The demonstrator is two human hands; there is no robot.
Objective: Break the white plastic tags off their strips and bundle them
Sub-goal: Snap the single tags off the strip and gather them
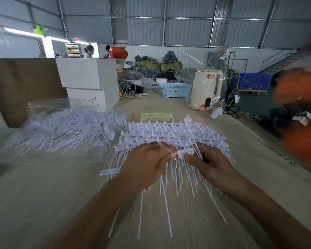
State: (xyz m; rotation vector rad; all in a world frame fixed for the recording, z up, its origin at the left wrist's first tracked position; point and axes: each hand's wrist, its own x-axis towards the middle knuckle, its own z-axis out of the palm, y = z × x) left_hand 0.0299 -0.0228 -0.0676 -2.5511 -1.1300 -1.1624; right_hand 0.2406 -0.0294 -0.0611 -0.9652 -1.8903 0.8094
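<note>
Pinching one tag between both hands' fingers, left and right. Loose pile beyond left fingers; joined strips beneath, plenty unbroken, none visibly bundled.

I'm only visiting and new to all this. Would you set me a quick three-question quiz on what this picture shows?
1. True or false: both hands grip the same small white plastic tag.
2. Which side of the stacked white tag strips holds the loose heap of white plastic tags: A left, B right?
3. Fill in: the yellow paper slip lies just ____ the strips.

Key:
1. True: left hand and right hand pinch it.
2. A.
3. Beyond.
</note>
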